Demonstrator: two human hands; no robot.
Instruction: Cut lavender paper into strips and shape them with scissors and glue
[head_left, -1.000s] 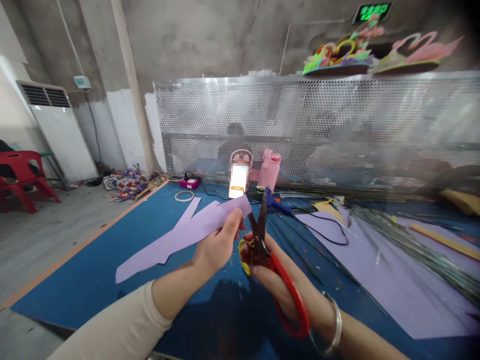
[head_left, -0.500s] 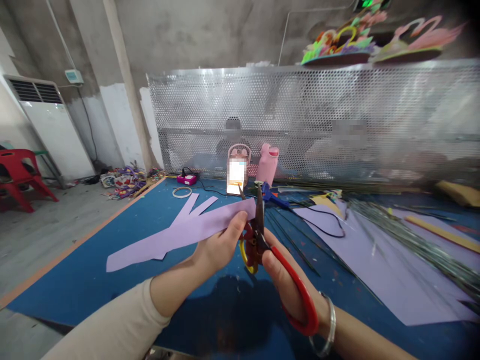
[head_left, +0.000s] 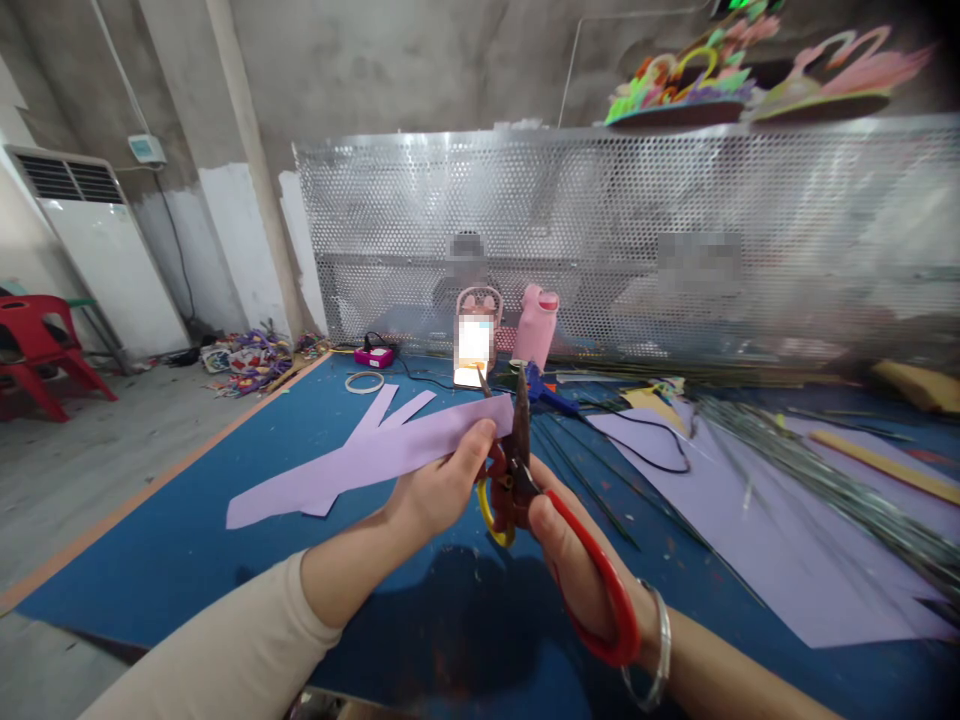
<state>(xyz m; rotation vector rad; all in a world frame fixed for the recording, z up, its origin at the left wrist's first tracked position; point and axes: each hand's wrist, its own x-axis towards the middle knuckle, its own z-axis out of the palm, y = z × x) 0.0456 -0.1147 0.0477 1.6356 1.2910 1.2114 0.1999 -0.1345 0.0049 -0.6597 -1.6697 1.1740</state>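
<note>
My left hand pinches a long purple paper strip near its right end, thumb on top. The strip slants down to the left above the table. Around the handles of a pair of scissors my right hand is closed; one handle is red, and a yellow loop shows below the pivot. The blades point up and stand apart, one right beside the strip's end. Behind the held strip, more cut purple strips lie on the blue table.
Rightward lie a large purple sheet and a bundle of thin green stems. Towards the back are a lit phone, a pink bottle-shaped figure, a blue glue gun with a black cord, a tape ring and a magenta box.
The free left end of the purple strip has shifted slightly right and up. Both hands keep nearly the same place and the scissors' blades stay apart.
</note>
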